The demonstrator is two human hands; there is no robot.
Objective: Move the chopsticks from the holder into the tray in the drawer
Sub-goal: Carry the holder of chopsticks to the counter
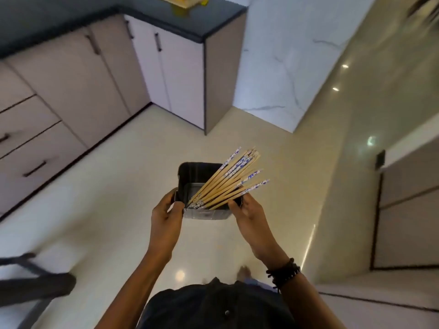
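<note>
While we stand over the pale floor (118, 210), we hold the dark square holder (202, 176) between both hands. Our left hand (166, 219) is clamped on its near left corner, our right hand (249, 217) on its near right edge. The chopsticks (228, 181) lie bundled inside it, patterned ends fanning out over the right rim.
</note>
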